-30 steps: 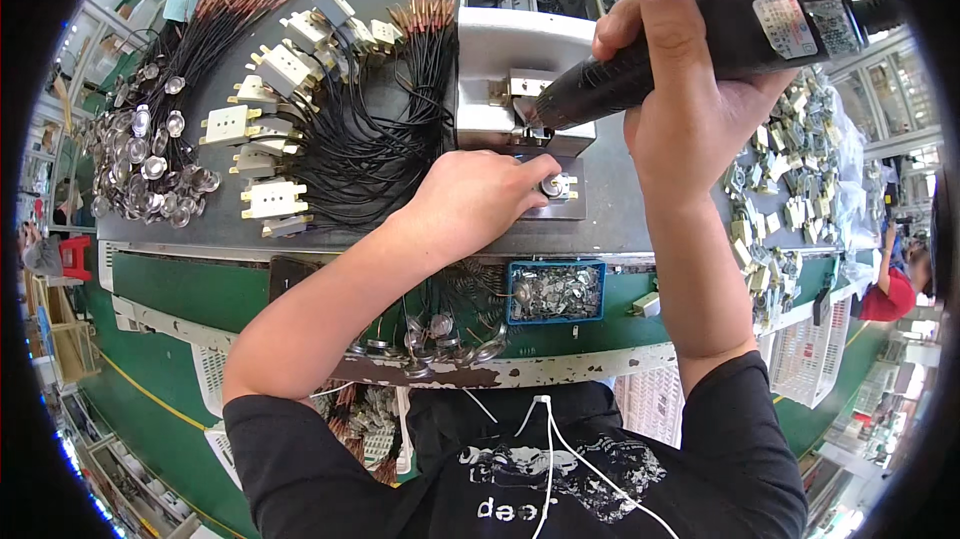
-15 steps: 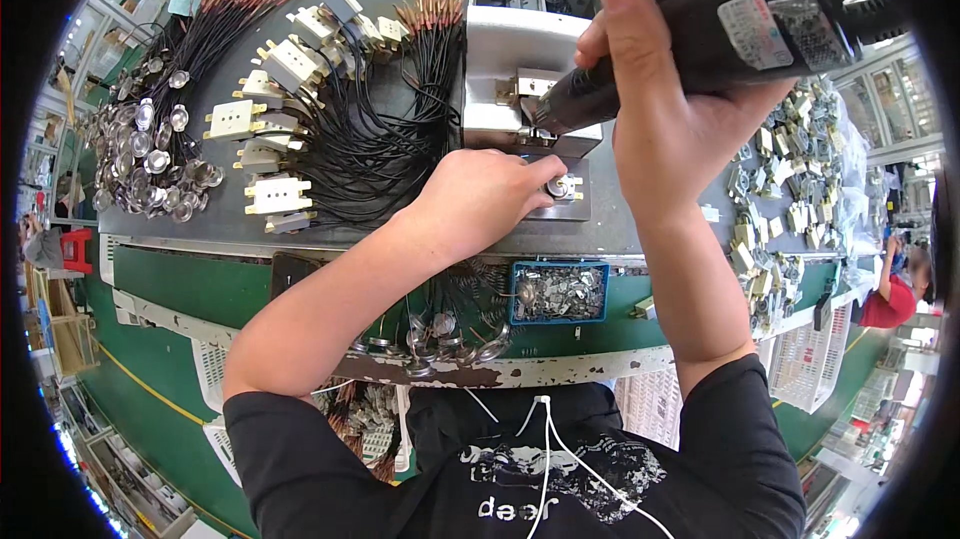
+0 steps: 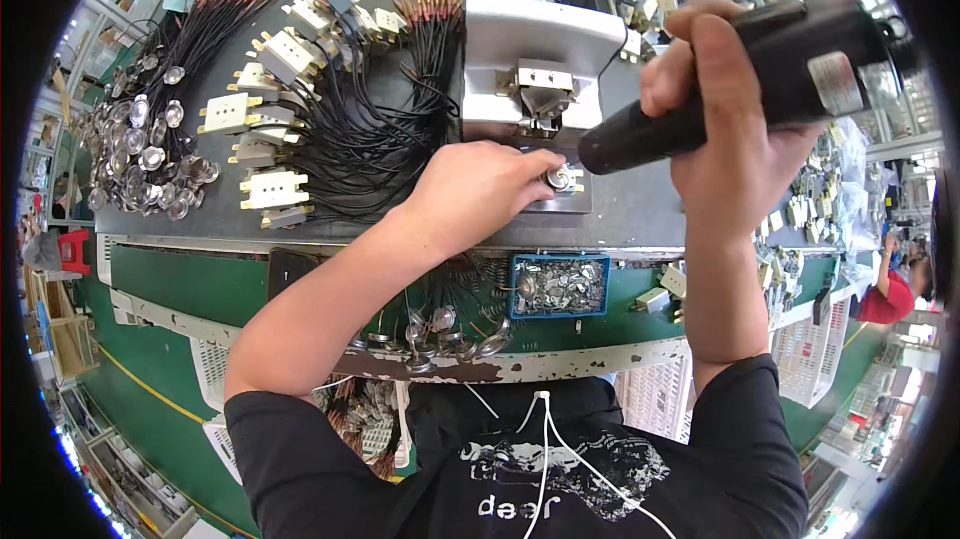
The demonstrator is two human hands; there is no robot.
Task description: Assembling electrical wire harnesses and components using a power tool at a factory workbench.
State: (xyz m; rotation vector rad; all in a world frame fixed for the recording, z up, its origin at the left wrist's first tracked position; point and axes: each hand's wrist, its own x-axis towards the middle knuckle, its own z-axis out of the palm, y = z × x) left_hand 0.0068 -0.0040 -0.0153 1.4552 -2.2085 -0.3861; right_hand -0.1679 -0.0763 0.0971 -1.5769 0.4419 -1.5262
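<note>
My right hand [image 3: 735,129] grips a black electric screwdriver [image 3: 640,137] with its fingers wrapped round the body. The tool is tilted, its nose pointing down and left beside a silver screw-feeding machine [image 3: 530,39]. My left hand [image 3: 465,189] reaches in front of that machine, thumb and fingers closed on a small round metal part [image 3: 557,180]. The part rests on a steel block [image 3: 574,205] at the machine's foot. Some of it is hidden behind my fingertips.
Cream connector blocks [image 3: 275,190] with black wires lie left of the machine; farther left is a bundle of round metal caps [image 3: 150,159]. A blue tray [image 3: 560,316] of small metal pieces sits near the front edge. Many small blocks [image 3: 805,214] are heaped at right.
My right hand has drawn the screwdriver away from the machine's front, to the right and down, uncovering the metal head there. My left hand has stayed almost still at the steel block.
</note>
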